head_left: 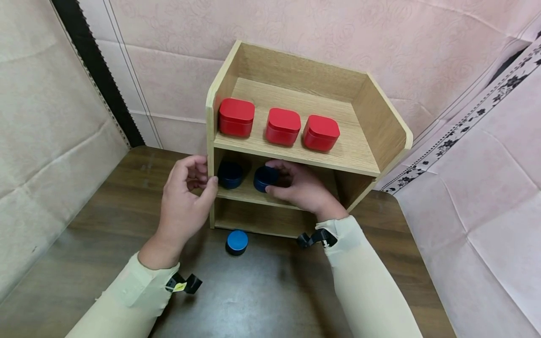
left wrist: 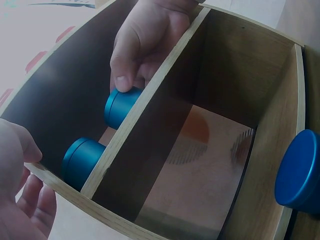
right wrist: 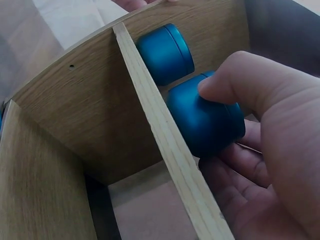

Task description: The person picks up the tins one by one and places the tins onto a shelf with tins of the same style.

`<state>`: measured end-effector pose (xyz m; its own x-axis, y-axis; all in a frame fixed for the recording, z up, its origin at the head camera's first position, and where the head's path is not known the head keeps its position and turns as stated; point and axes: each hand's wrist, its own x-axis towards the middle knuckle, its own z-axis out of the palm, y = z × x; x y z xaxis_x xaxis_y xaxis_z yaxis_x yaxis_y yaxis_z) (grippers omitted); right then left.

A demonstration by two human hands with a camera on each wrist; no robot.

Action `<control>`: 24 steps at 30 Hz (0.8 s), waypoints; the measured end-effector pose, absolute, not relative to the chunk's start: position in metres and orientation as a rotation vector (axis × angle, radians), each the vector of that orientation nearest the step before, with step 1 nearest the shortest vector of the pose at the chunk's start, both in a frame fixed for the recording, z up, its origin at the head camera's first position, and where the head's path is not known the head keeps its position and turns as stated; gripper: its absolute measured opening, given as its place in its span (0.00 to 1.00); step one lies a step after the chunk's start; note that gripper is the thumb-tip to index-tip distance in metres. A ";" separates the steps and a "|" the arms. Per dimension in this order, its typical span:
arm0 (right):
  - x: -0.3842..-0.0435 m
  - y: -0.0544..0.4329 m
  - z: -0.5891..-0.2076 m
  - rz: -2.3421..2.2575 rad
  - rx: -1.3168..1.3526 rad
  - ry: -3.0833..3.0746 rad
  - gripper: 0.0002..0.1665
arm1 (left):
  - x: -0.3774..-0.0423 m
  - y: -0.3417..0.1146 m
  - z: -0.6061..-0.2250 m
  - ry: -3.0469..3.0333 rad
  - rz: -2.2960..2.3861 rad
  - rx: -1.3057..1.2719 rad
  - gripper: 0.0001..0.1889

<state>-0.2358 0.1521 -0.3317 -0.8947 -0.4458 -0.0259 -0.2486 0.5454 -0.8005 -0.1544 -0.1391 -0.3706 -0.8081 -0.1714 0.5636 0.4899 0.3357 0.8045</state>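
Note:
On the middle level of a wooden shelf [head_left: 296, 162], my right hand [head_left: 302, 185] grips a round blue tin [head_left: 265, 177] between thumb and fingers. In the right wrist view, the thumb lies on the side of this tin [right wrist: 205, 120], with the fingers beneath. Another blue tin [head_left: 230, 174] stands to its left, near the side panel. My left hand [head_left: 186, 197] holds the left side panel's front edge, thumb at the front and fingers on the outer side. A third blue tin [head_left: 236, 241] stands on the table before the shelf.
Three red square tins with rounded corners, a left one [head_left: 236, 117], a middle one [head_left: 283, 126] and a right one [head_left: 321, 133], line the top level's front. The shelf stands on a dark wooden table [head_left: 253, 295], with pale patterned cloth [head_left: 169, 28] behind and at both sides.

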 end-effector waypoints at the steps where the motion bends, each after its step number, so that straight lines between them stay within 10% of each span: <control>1: -0.236 0.152 -0.332 -1.268 -0.577 2.558 0.35 | -0.154 -0.139 -0.371 -2.035 -1.512 -0.277 0.23; 24: -0.221 0.156 -0.328 -1.283 -0.524 2.675 0.53 | -0.154 -0.139 -0.371 -2.050 -1.495 -0.271 0.23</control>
<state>-0.2214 0.1560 -0.3281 -0.9315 -0.3622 0.0332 -0.2526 0.5787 -0.7754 -0.1544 -0.1389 -0.3705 -0.8105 -0.1697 0.5607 0.4821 0.3505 0.8029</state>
